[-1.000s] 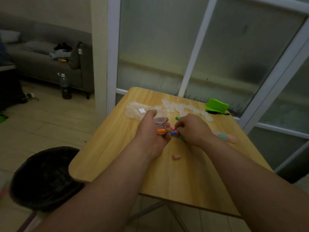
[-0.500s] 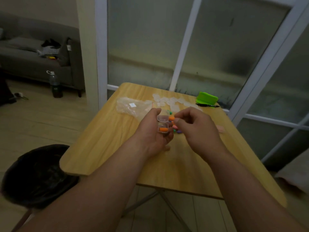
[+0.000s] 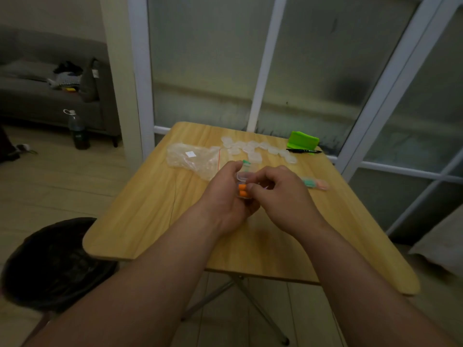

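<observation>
My left hand (image 3: 223,196) grips a small clear plastic case (image 3: 242,177) above the wooden table (image 3: 150,209). Two orange earplugs (image 3: 242,191) lie inside the case. My right hand (image 3: 278,194) meets the left, its fingers curled and pinching the case's right side. A green earplug (image 3: 246,162) shows just above my left thumb. What lies under both hands is hidden.
Several empty clear cases (image 3: 253,149) and a clear zip bag (image 3: 195,157) lie at the table's back. A filled case with green and pink earplugs (image 3: 316,184) sits right. A green pad (image 3: 302,141) and black pen (image 3: 304,151) lie far right. A black bin (image 3: 52,264) stands left.
My right hand picked an orange earplug from the table, brought it to the case and now pinches the case. Both hands rose off the table.
</observation>
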`<state>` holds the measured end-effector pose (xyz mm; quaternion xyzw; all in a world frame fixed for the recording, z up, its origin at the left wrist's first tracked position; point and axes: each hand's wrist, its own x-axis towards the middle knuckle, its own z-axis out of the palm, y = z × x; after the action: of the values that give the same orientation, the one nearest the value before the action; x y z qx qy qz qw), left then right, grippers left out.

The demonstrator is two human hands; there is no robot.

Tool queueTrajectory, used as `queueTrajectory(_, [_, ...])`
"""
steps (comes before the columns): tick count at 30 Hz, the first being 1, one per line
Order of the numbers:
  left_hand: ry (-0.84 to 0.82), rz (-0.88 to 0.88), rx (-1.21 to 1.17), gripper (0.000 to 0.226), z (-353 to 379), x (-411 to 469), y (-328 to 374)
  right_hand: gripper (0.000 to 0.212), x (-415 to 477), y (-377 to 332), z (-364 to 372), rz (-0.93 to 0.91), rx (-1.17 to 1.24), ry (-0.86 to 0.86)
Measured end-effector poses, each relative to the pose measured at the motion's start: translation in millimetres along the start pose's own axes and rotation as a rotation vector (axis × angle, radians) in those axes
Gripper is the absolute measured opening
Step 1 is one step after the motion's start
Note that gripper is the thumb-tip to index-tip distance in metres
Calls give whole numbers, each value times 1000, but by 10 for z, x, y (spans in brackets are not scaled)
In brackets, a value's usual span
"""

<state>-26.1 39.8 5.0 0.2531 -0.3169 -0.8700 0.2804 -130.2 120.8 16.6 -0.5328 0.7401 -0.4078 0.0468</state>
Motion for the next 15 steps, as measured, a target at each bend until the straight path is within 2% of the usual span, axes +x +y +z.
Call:
queueTrajectory(3, [-20, 0, 3, 56, 9, 0, 5, 8, 0, 15, -8, 0, 5, -16])
queueTrajectory(6, [-8, 9, 34, 61, 11, -4, 16, 13, 16, 32, -43, 1, 71, -7])
queueTrajectory(11, [-30, -15, 54, 42, 47, -55, 18, 19, 32, 47, -77, 39, 177, 54])
queueTrajectory(13, [-32, -21, 55, 46, 58, -77, 8, 31, 33, 52, -71, 34, 159, 19])
queueTrajectory(15, [-33, -18, 54, 58, 47, -90, 13, 41, 30, 45, -61, 4, 121, -27])
